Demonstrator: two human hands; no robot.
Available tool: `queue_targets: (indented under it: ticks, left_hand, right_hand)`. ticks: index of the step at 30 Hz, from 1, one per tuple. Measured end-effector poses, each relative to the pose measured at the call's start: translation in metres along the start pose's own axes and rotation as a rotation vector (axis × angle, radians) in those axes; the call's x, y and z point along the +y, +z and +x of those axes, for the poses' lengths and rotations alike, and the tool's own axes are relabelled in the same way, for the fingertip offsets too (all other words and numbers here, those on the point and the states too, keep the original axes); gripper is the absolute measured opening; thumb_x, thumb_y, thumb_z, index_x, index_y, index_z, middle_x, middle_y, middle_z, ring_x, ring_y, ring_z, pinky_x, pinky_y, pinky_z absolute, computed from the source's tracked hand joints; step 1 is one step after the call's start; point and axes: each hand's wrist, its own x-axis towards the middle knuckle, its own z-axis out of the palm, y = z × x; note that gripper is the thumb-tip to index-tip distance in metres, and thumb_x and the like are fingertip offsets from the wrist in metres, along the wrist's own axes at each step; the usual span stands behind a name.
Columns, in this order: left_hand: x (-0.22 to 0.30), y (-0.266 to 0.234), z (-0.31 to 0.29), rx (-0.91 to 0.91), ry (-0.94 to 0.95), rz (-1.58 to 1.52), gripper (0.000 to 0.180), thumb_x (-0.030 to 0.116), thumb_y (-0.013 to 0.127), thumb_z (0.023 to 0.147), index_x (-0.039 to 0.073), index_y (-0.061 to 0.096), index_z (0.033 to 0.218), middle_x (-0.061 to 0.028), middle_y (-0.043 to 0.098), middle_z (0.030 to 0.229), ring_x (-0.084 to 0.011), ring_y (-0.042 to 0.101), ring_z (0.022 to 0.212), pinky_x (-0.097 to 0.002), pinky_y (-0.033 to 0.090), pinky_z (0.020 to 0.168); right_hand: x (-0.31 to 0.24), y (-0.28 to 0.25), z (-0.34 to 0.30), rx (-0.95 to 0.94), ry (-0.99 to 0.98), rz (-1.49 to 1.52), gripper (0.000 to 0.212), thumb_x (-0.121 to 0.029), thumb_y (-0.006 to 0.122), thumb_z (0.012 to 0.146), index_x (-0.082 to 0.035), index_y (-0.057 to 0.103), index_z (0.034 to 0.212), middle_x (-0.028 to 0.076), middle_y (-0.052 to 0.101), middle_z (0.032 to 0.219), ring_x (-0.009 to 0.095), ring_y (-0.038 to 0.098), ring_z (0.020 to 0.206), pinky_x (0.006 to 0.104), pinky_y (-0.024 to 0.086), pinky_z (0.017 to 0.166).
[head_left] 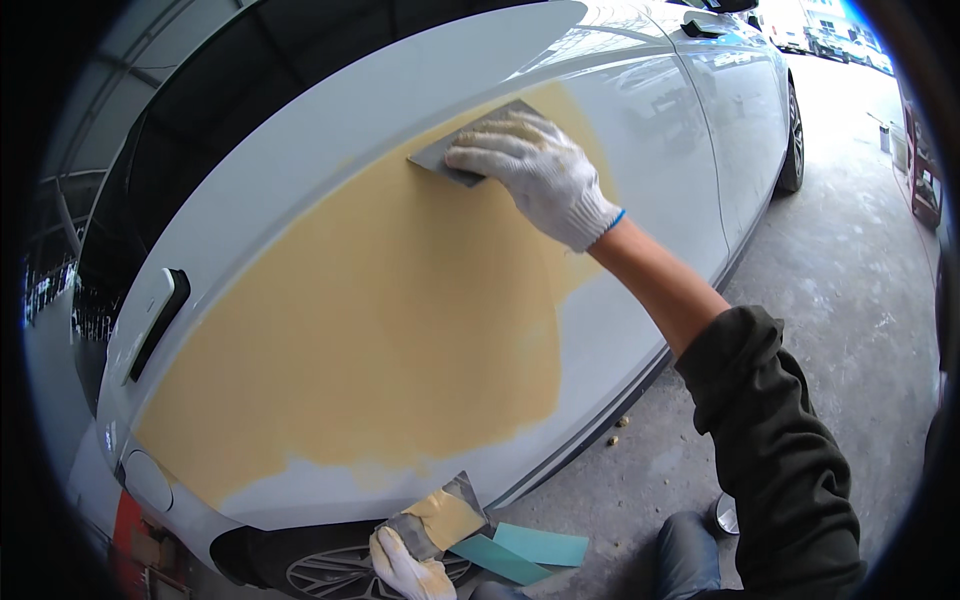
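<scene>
A broad patch of tan-yellow body filler point(370, 320) covers much of the white car door point(640, 130). My right hand point(545, 180), in a white knit glove stained with filler, grips a flat grey metal spreader point(440, 158). The spreader lies against the upper part of the patch, with the fingers spread over its face. At the bottom of the view, my gloved left hand point(408, 572) holds a second spreader point(462, 490) with a lump of yellow filler point(448, 517) on it. Part of the left hand is cut off by the lower edge.
Teal strips point(540, 545) lie beside the left hand, near the car's wheel point(335, 572). A door handle point(155, 325) juts out at the left. Crumbs of filler point(618, 430) and a can point(727, 514) are on the concrete floor point(820, 300). A red rack point(920, 170) stands far right.
</scene>
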Motion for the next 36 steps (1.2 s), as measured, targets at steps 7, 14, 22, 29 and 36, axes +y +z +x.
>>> queue_targets:
  ticks: [7, 14, 22, 29, 36]
  left_hand:
    - [-0.021, -0.013, 0.001, 0.021, 0.347, 0.402, 0.043, 0.032, 0.055, 0.100, -0.005, 0.052, 0.123, -0.0139, 0.055, 0.119, -0.0220, 0.059, 0.108, -0.0348, 0.053, 0.089]
    - [-0.004, 0.000, 0.000, -0.090, -0.087, -0.184, 0.044, 0.032, 0.057, 0.100, -0.004, 0.053, 0.123, -0.0135, 0.057, 0.117, -0.0216, 0.059, 0.107, -0.0349, 0.053, 0.087]
    - [-0.015, -0.008, 0.007, -0.052, -0.187, -0.199, 0.044, 0.036, 0.056, 0.100, -0.004, 0.054, 0.119, -0.0105, 0.057, 0.111, -0.0193, 0.058, 0.100, -0.0330, 0.052, 0.086]
    - [-0.030, -0.016, 0.005, 0.009, -0.167, -0.121, 0.041, 0.036, 0.055, 0.100, -0.003, 0.055, 0.113, -0.0096, 0.057, 0.108, -0.0182, 0.059, 0.100, -0.0325, 0.052, 0.084]
    - [-0.033, -0.026, 0.012, -0.114, -0.198, -0.143, 0.038, 0.034, 0.055, 0.101, -0.002, 0.055, 0.113, -0.0097, 0.059, 0.106, -0.0180, 0.060, 0.099, -0.0324, 0.052, 0.084]
  right_hand:
    - [-0.009, -0.008, 0.002, -0.036, 0.002, -0.004, 0.036, -0.006, 0.054, 0.088, -0.021, 0.067, 0.119, 0.000, 0.067, 0.122, 0.023, 0.061, 0.116, 0.0406, 0.043, 0.107]
    - [-0.017, -0.001, -0.006, -0.049, 0.000, 0.073, 0.037, -0.005, 0.059, 0.085, -0.019, 0.068, 0.118, 0.003, 0.068, 0.120, 0.025, 0.060, 0.118, 0.0387, 0.048, 0.103]
    - [-0.087, 0.004, -0.110, -0.134, 0.179, 0.106, 0.041, -0.005, 0.061, 0.080, -0.019, 0.067, 0.118, 0.000, 0.067, 0.121, 0.023, 0.061, 0.117, 0.0471, 0.043, 0.108]
    - [-0.147, 0.017, -0.207, -0.120, 0.310, 0.129, 0.039, -0.007, 0.063, 0.080, -0.020, 0.069, 0.117, 0.001, 0.068, 0.120, 0.023, 0.064, 0.113, 0.0490, 0.046, 0.104]
    - [-0.206, 0.023, -0.272, -0.211, 0.415, 0.243, 0.037, -0.012, 0.064, 0.080, -0.018, 0.069, 0.116, 0.003, 0.068, 0.120, 0.023, 0.064, 0.113, 0.0502, 0.046, 0.103]
